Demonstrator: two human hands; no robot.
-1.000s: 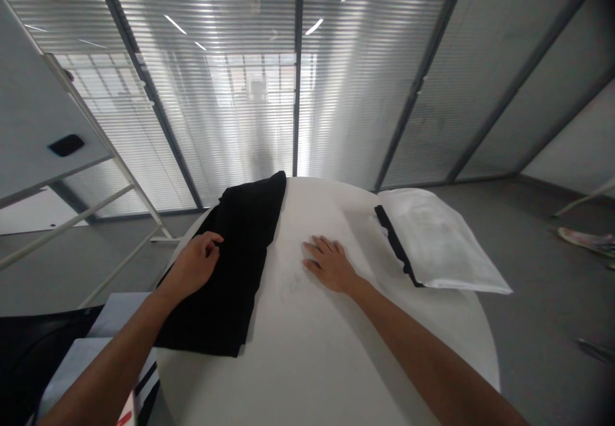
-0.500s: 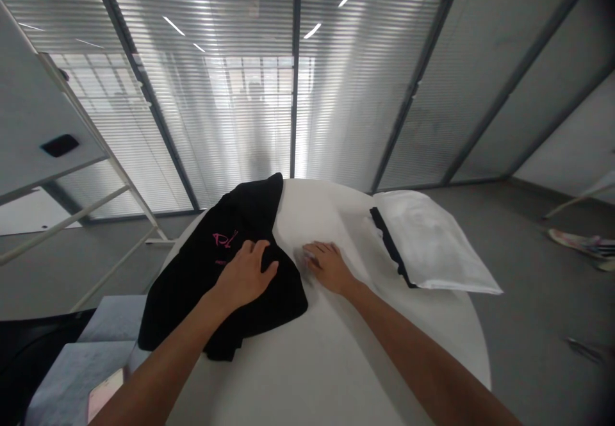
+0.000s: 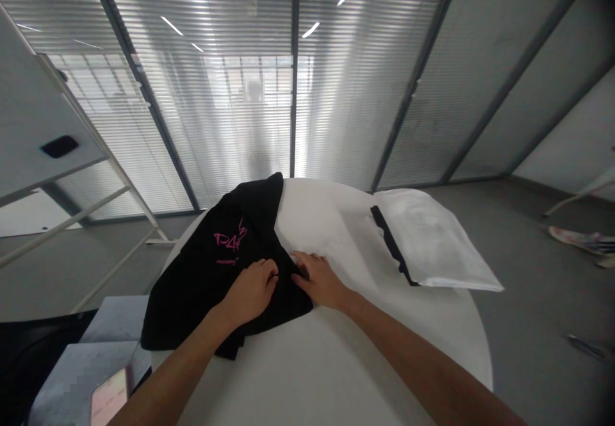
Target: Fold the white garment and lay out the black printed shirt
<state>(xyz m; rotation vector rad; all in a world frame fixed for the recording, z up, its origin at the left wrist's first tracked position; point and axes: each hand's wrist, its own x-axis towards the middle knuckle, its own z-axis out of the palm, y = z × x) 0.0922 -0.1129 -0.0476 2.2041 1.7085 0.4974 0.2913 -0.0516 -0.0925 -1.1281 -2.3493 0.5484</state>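
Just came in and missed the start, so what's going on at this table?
A person stands at a round white table with both hands on a black garment that bears pink lettering. The left hand rests on the cloth, and the right hand meets it at the garment's right edge; whether the fingers pinch the cloth is hard to tell. A white packet with a black strip lies untouched to the right.

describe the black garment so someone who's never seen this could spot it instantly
On the round white table before the glass wall with blinds, it is the crumpled black garment on the left side, under both the left hand and the right hand. Pink lettering marks it, unlike the white packet at right.
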